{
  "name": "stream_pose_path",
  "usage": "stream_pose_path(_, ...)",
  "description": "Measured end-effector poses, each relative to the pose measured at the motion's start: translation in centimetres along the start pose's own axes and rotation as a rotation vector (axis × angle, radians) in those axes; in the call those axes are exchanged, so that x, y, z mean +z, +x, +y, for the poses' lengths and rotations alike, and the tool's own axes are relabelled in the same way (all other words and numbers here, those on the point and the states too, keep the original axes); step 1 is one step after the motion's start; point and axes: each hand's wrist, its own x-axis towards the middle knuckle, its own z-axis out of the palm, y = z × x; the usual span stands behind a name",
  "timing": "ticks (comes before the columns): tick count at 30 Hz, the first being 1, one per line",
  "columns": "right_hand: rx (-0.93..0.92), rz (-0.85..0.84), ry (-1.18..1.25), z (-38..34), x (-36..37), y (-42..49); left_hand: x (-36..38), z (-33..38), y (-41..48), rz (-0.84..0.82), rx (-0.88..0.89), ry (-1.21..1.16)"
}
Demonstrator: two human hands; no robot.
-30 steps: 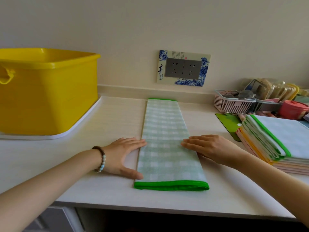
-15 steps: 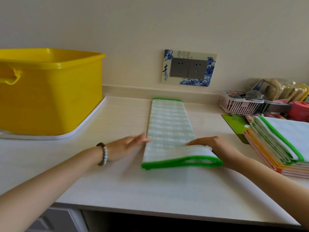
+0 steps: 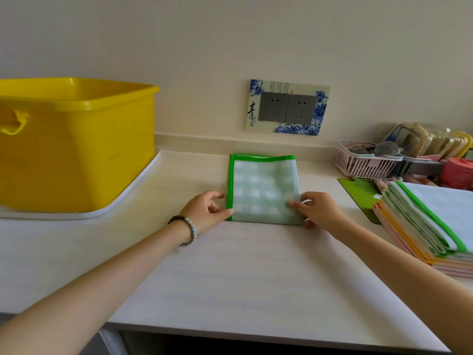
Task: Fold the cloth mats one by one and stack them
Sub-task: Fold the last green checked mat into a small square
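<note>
Green checked cloth mat (image 3: 263,190) lies folded to a near-square on the bench (image 3: 230,272), just below the wall socket plate (image 3: 288,107). Left hand (image 3: 206,210) loosely curled, fingertips pinching the mat's near-left corner; right hand (image 3: 318,211) likewise pinching the near-right corner. Stack of folded mats (image 3: 430,226) right of the mat, well apart. Yellow tub (image 3: 76,144) to its left, contents hidden by the wall. Pink basket (image 3: 366,163) right of the socket plate holds glasses and small items, too blurred to name.
</note>
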Motion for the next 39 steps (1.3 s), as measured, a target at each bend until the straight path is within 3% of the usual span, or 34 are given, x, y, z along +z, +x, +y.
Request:
stream_pose_path(6,0.160,-0.036,-0.110,-1.0,0.1,1.0,0.8,0.2,1.5,0.069,-0.068,0.156)
stream_pose_path(10,0.173,-0.022,-0.163,-1.4,0.3,1.2,1.1,0.9,0.9,0.084,0.198,0.373)
stream_pose_path(13,0.154,-0.011,-0.208,-1.1,0.4,1.4,1.6,1.4,-0.3,-0.124,0.402,0.449)
stream_pose_path(15,0.153,-0.004,-0.209,-1.1,0.4,1.4,2.1,1.5,-1.3,-0.288,0.388,0.553)
stream_pose_path(18,0.161,0.008,-0.196,-1.2,0.5,1.2,2.5,1.4,-1.9,-0.378,0.315,0.663)
stream_pose_path(20,0.077,0.084,-0.199,-1.1,0.8,0.9,2.6,1.4,-2.1,-0.374,0.298,0.682)
stream_pose_path(22,-0.158,0.160,-0.352,-0.9,1.3,-0.2,2.7,1.6,-2.3,-0.369,0.292,0.693)
stream_pose_path(24,-0.398,0.067,-0.458,-1.1,2.0,-2.2,2.6,1.8,-2.4,-0.375,0.282,0.680)
stream_pose_path(26,-0.488,-0.124,-0.595,-1.2,2.9,-3.8,2.6,2.0,-2.4,-0.374,0.279,0.678)
stream_pose_path(30,-0.442,-0.322,-0.720,-0.7,3.7,-5.7,2.7,1.8,-2.3,-0.371,0.284,0.690)
stream_pose_path(39,-0.420,-0.363,-0.774,0.6,1.8,-5.6,2.5,1.6,-2.3,-0.371,0.303,0.727)
